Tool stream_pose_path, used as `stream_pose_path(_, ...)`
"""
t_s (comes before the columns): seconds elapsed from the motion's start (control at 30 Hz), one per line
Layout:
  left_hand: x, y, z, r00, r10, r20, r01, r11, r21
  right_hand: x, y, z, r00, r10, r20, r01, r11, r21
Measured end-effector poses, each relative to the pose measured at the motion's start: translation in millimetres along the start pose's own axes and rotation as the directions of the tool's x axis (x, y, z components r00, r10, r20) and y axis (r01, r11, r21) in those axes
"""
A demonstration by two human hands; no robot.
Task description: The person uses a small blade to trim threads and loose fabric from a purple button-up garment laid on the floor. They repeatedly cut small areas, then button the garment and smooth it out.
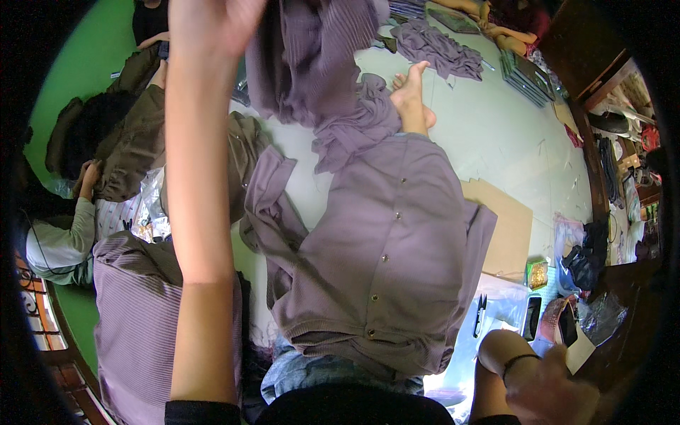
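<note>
The buttoned garment is spread at the dial's centre, buttons uppermost; its front should be smoothed flat. Ribbed cloth, near 12 o'clock, should be held clear of it. The left hand, at 11 o'clock, is cropped, and the right hand, toward 4 o'clock, is blurred; neither grip can be told.

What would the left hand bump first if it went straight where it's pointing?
Nothing that shows: the left hand points out past the top edge. The raised purple cloth looks beside its path, though depth is unclear.
</note>
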State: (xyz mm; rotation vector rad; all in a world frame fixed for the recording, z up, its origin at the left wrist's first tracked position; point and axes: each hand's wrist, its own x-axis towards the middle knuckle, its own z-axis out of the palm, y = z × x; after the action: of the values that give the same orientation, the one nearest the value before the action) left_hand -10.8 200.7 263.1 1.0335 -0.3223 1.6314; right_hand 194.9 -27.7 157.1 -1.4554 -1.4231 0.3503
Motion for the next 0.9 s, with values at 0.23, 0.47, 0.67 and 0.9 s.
stream_pose_path(0.23, -186, -32, 28, 0.888, -0.401, -0.225, 0.385, 0.380, 0.841, -12, 41, 36, 0.995, -0.048, 0.091, 0.060, 0.990, -0.131)
stream_pose_path(0.47, -307, -42, 92, 0.594, -0.802, 0.055, 0.617, 0.499, 0.609, -16, 103, 39, 0.768, -0.025, 0.640, 0.019, 1.000, 0.017)
stream_pose_path(0.67, -312, -24, 109, 0.534, -0.804, 0.261, 0.666, 0.590, 0.457, -25, 118, 51, 0.836, -0.012, 0.549, 0.181, 0.950, -0.256)
stream_pose_path(0.9, -340, -20, 125, 0.415, -0.809, 0.417, 0.748, 0.564, 0.350, 13, 91, 19, 0.995, -0.100, 0.003, 0.098, 0.967, -0.235)
